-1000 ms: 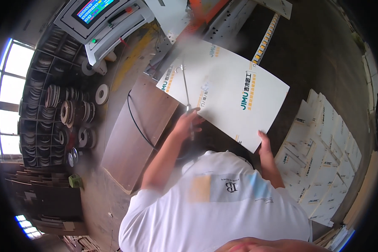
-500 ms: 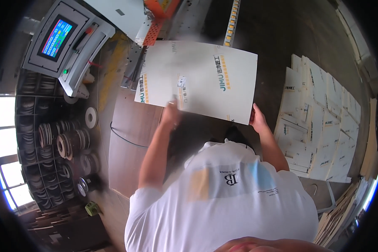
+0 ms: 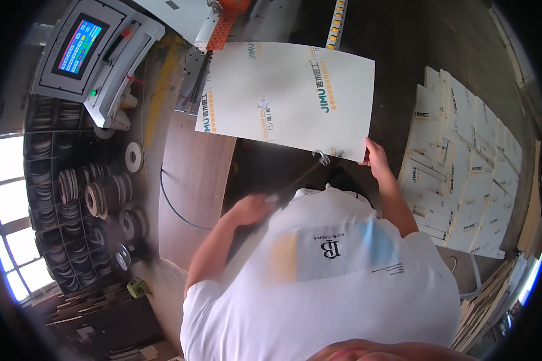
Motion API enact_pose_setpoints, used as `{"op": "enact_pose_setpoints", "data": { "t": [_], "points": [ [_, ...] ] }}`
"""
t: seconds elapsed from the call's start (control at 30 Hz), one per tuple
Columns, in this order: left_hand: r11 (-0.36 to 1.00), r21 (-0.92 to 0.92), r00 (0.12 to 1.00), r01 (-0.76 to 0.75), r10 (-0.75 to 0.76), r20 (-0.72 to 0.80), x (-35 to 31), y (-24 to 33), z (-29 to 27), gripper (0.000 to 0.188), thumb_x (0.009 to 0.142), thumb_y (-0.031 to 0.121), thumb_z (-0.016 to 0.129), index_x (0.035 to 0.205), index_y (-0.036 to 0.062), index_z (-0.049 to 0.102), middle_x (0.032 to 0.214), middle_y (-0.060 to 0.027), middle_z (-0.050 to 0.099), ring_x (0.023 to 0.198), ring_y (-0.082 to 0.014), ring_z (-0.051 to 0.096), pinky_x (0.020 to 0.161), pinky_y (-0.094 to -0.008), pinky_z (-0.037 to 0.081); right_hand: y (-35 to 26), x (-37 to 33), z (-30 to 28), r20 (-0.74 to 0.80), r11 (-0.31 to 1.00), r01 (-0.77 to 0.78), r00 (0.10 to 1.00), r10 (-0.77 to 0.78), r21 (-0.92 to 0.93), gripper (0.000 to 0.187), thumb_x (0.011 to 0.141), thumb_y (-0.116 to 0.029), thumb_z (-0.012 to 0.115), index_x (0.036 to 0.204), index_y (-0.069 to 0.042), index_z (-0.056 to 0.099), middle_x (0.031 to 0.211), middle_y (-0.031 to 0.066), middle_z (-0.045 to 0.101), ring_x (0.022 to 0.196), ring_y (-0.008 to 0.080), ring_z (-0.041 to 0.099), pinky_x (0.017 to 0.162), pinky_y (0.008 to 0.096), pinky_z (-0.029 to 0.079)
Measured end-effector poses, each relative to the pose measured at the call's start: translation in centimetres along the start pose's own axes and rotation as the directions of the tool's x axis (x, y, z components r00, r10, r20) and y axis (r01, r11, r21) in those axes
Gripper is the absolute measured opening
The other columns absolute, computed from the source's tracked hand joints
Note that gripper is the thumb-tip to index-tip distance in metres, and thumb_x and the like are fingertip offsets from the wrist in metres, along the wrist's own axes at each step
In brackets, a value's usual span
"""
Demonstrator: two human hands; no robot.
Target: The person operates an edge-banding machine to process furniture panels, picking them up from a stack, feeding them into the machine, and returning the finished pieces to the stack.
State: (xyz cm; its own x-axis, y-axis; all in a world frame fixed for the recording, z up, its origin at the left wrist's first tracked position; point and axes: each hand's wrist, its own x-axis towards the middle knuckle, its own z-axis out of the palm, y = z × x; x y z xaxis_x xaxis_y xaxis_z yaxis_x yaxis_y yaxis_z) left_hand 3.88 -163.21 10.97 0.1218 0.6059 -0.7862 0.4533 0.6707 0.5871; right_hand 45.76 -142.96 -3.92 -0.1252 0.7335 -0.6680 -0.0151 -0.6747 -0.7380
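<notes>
A white board (image 3: 295,99) with printed film on its face lies across the machine's near end, a small label (image 3: 263,102) stuck on it. At the board's near right corner my right hand (image 3: 376,157) is closed on the edge, thumb on top. My left hand (image 3: 251,209) is off the board, in front of my shirt. Its fingers are curled and blurred, with a small whitish bit at their tips that I cannot make out. By the board's near edge is a small whitish, shiny thing (image 3: 323,157), its kind unclear.
A control panel with lit screen (image 3: 79,48) stands at the far left, above a rack of edge-banding rolls (image 3: 66,186). Stacked white boards (image 3: 464,162) lie to the right. A brown board (image 3: 193,174) with a dark hose is left of me. A roller rail (image 3: 337,24) runs away ahead.
My left hand has left the board's near edge and drawn back toward my body. The board sits slightly farther off and to the right, my right hand still on its corner.
</notes>
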Motion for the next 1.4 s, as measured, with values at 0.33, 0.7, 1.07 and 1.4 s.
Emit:
{"op": "enact_pose_setpoints", "data": {
  "t": [0.33,0.7,1.07,1.4],
  "points": [
    [0.993,0.045,0.948,-0.110,0.118,-0.295,-4.5,-10.9,3.5,0.029,0.100,0.036,0.059,0.087,0.0093,0.060,0.059,-0.0017,0.053,0.046,-0.0142,0.049,0.040,-0.0321,0.034,-1.1,-1.2,0.9,-0.031,0.999,-0.005,1.000,0.004,-0.047,0.048,0.101,-0.051,0.052,0.123,-0.009,0.064,0.102,0.0025,0.069,0.084,0.0138,0.068,0.064,0.0323,0.057],
    [0.942,0.022,0.859,0.334,-0.295,-0.419,-9.6,-6.0,0.0,0.042,0.098,0.041,0.060,0.103,0.0003,0.065,0.065,-0.0092,0.062,0.060,-0.0183,0.061,0.059,-0.0366,0.048,-1.5,-0.9,1.3,-0.058,0.999,-0.006,0.998,0.004,-0.035,0.049,0.101,-0.052,0.052,0.123,-0.010,0.063,0.101,0.0028,0.070,0.082,0.0151,0.068,0.060,0.0314,0.055],
    [0.829,-0.547,0.583,-0.115,-0.389,-0.713,-8.4,-17.1,-3.8,0.038,0.102,0.039,0.058,0.081,0.0086,0.052,0.056,-0.0013,0.051,0.042,-0.0120,0.046,0.038,-0.0289,0.032,-1.4,-1.3,1.5,-0.097,0.997,-0.062,0.994,0.057,-0.046,0.053,0.098,-0.057,0.054,0.118,-0.009,0.065,0.101,0.0038,0.070,0.081,0.0154,0.066,0.063,0.0312,0.053],
    [0.569,-0.732,0.756,-0.374,-0.271,-0.596,5.8,-7.9,-4.2,0.037,0.104,0.042,0.051,0.086,0.0102,0.053,0.058,-0.0023,0.048,0.042,-0.0128,0.040,0.039,-0.0277,0.032,-4.1,-1.8,2.3,-0.055,0.994,-0.063,0.996,0.068,0.090,0.049,0.096,-0.055,0.060,0.114,-0.009,0.063,0.086,0.0020,0.064,0.068,0.0151,0.060,0.048,0.0294,0.041]
  ]
}}
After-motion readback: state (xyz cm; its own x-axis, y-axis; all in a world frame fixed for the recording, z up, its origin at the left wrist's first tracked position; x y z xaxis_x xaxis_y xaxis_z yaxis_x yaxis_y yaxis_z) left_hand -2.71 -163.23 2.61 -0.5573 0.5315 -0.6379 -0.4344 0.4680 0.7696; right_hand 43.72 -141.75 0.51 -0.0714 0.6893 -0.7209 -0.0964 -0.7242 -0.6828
